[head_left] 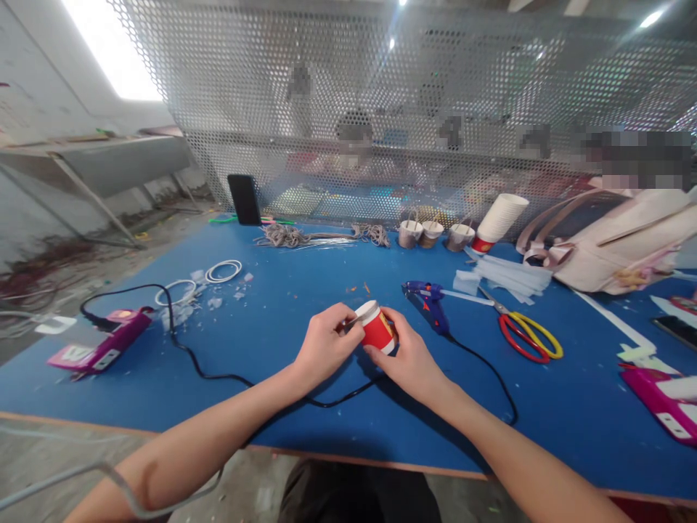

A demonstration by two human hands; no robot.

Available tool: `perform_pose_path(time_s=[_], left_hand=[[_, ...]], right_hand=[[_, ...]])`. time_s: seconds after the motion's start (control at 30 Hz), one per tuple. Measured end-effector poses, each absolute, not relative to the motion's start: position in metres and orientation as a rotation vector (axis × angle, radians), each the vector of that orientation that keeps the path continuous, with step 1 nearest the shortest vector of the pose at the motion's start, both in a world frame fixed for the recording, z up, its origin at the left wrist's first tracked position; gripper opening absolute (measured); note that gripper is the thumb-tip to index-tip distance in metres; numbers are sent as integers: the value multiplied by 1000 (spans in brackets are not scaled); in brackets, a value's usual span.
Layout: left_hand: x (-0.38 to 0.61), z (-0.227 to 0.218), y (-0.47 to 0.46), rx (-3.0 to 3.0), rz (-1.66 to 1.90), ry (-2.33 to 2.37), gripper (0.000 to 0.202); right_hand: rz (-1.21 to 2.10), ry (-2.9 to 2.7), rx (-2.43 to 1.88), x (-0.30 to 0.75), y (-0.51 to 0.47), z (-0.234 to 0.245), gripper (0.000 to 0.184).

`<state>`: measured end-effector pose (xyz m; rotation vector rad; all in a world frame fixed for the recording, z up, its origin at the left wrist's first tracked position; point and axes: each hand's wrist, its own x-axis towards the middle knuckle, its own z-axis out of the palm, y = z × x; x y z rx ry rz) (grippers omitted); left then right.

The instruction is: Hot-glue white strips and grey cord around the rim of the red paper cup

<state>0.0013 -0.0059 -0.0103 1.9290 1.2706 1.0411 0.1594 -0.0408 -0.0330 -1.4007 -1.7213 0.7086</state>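
Note:
A small red and white paper cup (377, 327) lies on its side between my two hands, just above the blue table (283, 290). My right hand (409, 357) wraps round the cup's body from the right. My left hand (325, 341) pinches a thin pale strip at the cup's rim, fingers closed. A blue glue gun (431, 303) lies just beyond my right hand, its black cord running back toward me.
Red and yellow scissors (529, 335) and cut pale strips (509, 277) lie to the right. A stack of cups (498, 221), three wrapped cups (431, 234), a pink bag (621, 236), a phone (245, 200), white rings (222, 271) and a pink power strip (103, 341) sit around. People sit behind the mesh screen.

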Motion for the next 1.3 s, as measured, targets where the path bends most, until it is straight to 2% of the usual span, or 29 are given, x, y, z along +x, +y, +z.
perform_pose_path(time_s=[0.2, 0.33, 0.5, 0.63, 0.87, 1.07, 1.3], left_hand=[[0, -7, -4, 1984, 996, 1242, 23], [-4, 1, -2, 1833, 974, 1210, 36], [-12, 7, 4, 1594, 1022, 1158, 37], [-13, 2, 10, 1478, 988, 1088, 41], [-10, -5, 15, 1527, 1041, 988, 34], [-12, -4, 14, 1947, 1000, 995, 36], [-13, -3, 9, 2230, 1024, 890, 25]], right_hand=[[707, -1736, -1397, 159, -40, -37, 52], [838, -1634, -1375, 161, -38, -38, 49], [995, -1497, -1280, 165, -32, -43, 49], [990, -1456, -1232, 167, -23, -52, 49], [945, -1552, -1299, 165, -13, -65, 41], [877, -1593, -1315, 164, -13, -64, 40], [742, -1603, -1351, 164, -3, -71, 37]])
